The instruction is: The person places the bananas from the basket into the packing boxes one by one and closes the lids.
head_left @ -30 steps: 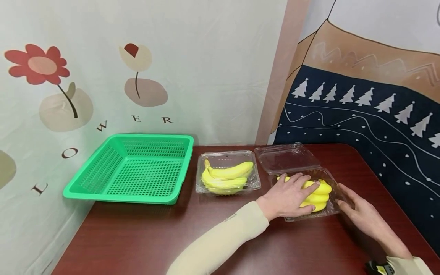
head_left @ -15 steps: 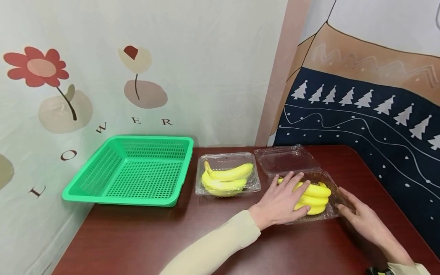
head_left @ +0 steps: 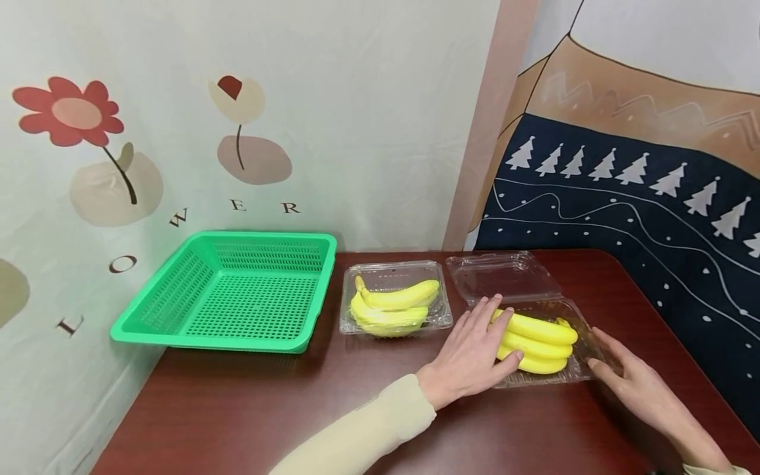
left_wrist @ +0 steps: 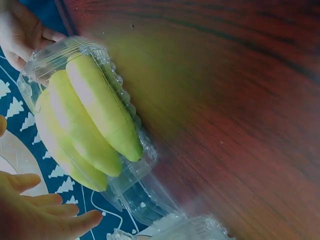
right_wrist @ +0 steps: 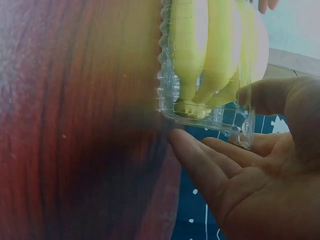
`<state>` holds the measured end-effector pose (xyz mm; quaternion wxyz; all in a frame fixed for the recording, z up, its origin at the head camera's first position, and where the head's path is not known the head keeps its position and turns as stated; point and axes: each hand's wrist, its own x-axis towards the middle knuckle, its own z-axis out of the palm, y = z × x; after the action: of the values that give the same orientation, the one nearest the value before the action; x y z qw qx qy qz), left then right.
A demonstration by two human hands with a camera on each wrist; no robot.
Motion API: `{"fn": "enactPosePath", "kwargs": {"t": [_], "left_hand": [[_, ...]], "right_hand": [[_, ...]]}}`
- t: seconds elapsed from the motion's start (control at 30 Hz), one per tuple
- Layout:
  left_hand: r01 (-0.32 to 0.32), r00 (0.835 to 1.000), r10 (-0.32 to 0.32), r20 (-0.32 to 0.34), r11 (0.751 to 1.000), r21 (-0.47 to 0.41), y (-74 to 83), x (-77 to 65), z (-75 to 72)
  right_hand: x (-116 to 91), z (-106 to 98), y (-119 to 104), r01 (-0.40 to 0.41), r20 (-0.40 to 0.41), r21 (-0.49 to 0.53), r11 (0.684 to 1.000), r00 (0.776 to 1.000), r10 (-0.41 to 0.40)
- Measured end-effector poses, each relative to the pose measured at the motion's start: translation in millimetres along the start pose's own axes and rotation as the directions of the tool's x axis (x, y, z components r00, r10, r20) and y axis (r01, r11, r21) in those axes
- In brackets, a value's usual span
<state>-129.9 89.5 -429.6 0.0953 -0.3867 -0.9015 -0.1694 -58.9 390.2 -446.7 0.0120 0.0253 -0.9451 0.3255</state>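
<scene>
A bunch of yellow bananas (head_left: 541, 344) lies in a clear plastic clamshell box (head_left: 584, 349) on the right of the table, its lid (head_left: 505, 274) folded back toward the wall. My left hand (head_left: 472, 353), fingers straight, is at the left end of the bunch and overlaps it in the head view. From the left wrist view, that hand (left_wrist: 40, 215) shows spread fingers beside the banana tips. With thumb on the rim and fingers outside and below, my right hand (right_wrist: 265, 185) pinches the box's right side. The banana stems (right_wrist: 192, 107) point toward this hand.
Left of the open box stands a second clear clamshell box (head_left: 394, 266) with bananas (head_left: 394, 307) inside, its lid down. A green perforated basket (head_left: 208, 344) sits at the table's left, near the printed wall cloth (head_left: 368, 165). The table's right edge runs close beside my right hand.
My left hand has drawn back to the left and slightly toward me, uncovering more of the bananas. The right hand stays at the box's side.
</scene>
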Motion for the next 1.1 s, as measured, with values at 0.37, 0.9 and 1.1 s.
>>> {"fn": "enactPosePath", "kwargs": {"t": [0.37, 0.9, 1.1], "left_hand": [[0.049, 0.997, -0.054, -0.056, 0.996, -0.075, -0.5, -5.8, -1.0], [0.311, 0.938, -0.346, 0.021, 0.815, -0.49, 5.8, 1.9, 4.3], [0.363, 0.911, -0.407, 0.069, 0.709, -0.604, 8.0, 3.0, 9.5]], "right_hand": [[15.7, -26.0, -7.3, -0.059, 0.018, -0.013, 0.998, 0.998, 0.059], [72.9, -45.9, -31.6, -0.052, 0.123, 0.061, 0.997, 0.991, 0.044], [86.6, -42.6, -30.7, -0.107, 0.196, 0.091, 0.99, 0.977, 0.087]]}}
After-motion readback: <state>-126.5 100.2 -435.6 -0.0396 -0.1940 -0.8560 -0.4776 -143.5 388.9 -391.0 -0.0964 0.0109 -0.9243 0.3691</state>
